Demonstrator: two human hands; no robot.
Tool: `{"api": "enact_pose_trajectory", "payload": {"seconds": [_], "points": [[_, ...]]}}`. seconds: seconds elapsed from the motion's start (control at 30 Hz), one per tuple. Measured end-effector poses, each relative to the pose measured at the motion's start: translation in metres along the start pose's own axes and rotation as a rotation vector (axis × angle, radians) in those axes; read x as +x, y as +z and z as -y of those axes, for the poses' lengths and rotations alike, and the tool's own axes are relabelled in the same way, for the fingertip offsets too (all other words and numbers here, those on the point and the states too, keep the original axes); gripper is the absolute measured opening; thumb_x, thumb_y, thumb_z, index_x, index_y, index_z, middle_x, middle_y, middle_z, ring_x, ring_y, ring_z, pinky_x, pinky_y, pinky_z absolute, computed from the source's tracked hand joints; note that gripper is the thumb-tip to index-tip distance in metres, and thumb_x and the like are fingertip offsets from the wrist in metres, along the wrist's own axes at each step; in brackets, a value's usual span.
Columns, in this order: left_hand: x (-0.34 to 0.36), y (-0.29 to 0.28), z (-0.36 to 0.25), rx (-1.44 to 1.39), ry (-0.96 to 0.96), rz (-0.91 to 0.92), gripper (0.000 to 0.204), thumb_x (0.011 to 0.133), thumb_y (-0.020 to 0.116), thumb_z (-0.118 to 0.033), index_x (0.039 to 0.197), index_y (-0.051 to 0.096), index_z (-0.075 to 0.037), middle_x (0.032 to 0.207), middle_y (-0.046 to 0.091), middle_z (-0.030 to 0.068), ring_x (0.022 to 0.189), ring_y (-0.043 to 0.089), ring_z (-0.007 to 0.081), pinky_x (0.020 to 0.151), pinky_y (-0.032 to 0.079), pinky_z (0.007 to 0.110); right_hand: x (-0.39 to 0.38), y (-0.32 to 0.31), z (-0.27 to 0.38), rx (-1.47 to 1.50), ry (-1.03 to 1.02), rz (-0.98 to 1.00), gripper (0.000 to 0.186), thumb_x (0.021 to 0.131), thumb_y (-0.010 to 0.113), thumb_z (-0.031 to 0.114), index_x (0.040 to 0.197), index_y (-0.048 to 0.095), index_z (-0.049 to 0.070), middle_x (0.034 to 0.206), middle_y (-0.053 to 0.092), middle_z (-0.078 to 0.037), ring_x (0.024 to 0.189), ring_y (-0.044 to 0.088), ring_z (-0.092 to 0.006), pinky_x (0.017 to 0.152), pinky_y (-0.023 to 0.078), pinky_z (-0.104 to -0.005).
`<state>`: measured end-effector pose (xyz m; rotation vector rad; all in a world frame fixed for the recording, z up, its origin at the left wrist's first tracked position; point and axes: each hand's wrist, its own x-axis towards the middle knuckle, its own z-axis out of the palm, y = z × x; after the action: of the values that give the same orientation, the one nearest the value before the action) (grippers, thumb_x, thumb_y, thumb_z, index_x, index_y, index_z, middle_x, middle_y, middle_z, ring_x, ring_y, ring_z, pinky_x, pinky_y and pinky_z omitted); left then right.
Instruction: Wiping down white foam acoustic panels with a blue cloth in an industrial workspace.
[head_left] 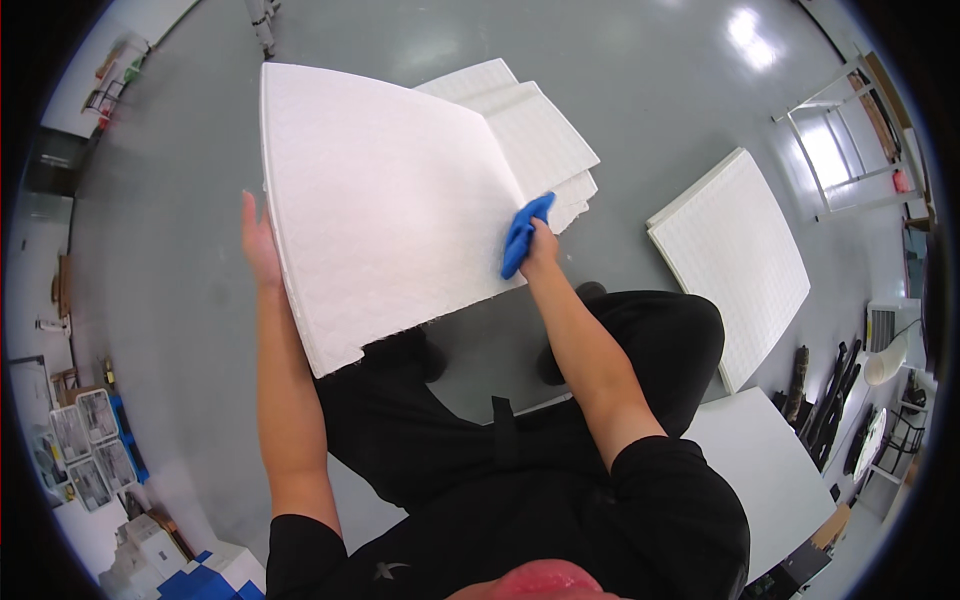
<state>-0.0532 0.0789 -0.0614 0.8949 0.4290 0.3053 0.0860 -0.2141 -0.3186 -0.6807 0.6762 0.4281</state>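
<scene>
A large white padded panel point(390, 210) is tilted up in front of me, above my knees, its lower edge rough and frayed. My left hand point(262, 245) rests against the panel's left edge with its fingers stretched out. At the right side of the panel my right hand point(542, 248) is closed on a crumpled blue cloth point(524, 235), which touches the panel's surface near that edge. Behind the panel, several similar white sheets point(545, 125) lie fanned out, partly hidden by it.
Another stack of white panels point(740, 260) lies on the grey floor point(660, 90) to my right. A white metal frame point(825, 150) stands at the far right. Clear bins point(90, 445) are at the left, and a pale flat surface point(760, 470) is beside my right side.
</scene>
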Motion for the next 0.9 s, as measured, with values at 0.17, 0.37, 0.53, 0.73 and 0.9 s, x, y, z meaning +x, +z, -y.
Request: {"api": "enact_pose_trajectory", "payload": {"seconds": [0.17,0.37,0.53,0.73,0.9], "points": [[-0.006,0.003,-0.002,-0.003,0.0,-0.051,0.075,0.092,0.036,-0.056,0.134,0.036,0.006,0.132,0.047,0.0185,0.119,0.048,0.029,0.101,0.036,0.038,-0.027,0.05,0.021,0.176,0.093,0.649,0.032,0.091,0.05,0.021,0.116,0.051,0.001,0.106,0.06,-0.012,0.094,0.059,-0.0221,0.082,0.049,-0.0342],[-0.006,0.01,0.0,-0.053,-0.023,-0.03,0.075,0.092,0.037,-0.055,0.135,0.036,0.006,0.131,0.048,0.0182,0.119,0.048,0.0288,0.101,0.035,0.038,0.014,-0.009,-0.012,-1.058,-0.259,-0.058,0.04,0.084,0.058,0.024,0.115,0.056,-0.001,0.107,0.062,-0.018,0.096,0.06,-0.0293,0.085,0.047,-0.0377],[-0.009,0.016,-0.002,0.012,0.008,-0.105,0.075,0.092,0.037,-0.056,0.135,0.036,0.006,0.131,0.048,0.0181,0.118,0.048,0.0283,0.101,0.036,0.037,0.007,-0.017,-0.02,-1.186,-0.749,0.032,0.049,0.082,0.059,0.026,0.122,0.053,-0.002,0.12,0.055,-0.023,0.113,0.052,-0.0322,0.098,0.039,-0.0366],[-0.004,0.01,0.001,0.016,-0.006,-0.084,0.074,0.092,0.037,-0.055,0.134,0.037,0.006,0.131,0.048,0.0183,0.118,0.048,0.0283,0.101,0.036,0.037,-0.013,0.008,-0.03,-1.284,-0.767,0.346,0.056,0.083,0.06,0.04,0.128,0.052,0.008,0.135,0.044,-0.023,0.127,0.039,-0.0365,0.107,0.029,-0.0398],[-0.002,-0.004,-0.004,0.008,-0.003,-0.072,0.073,0.092,0.038,-0.055,0.132,0.039,0.006,0.13,0.049,0.0186,0.117,0.049,0.0291,0.101,0.036,0.038,-0.01,0.018,-0.032,-1.397,-0.736,0.29,0.045,0.084,0.057,0.037,0.121,0.059,0.011,0.135,0.043,-0.024,0.124,0.042,-0.0382,0.105,0.033,-0.0416]]}}
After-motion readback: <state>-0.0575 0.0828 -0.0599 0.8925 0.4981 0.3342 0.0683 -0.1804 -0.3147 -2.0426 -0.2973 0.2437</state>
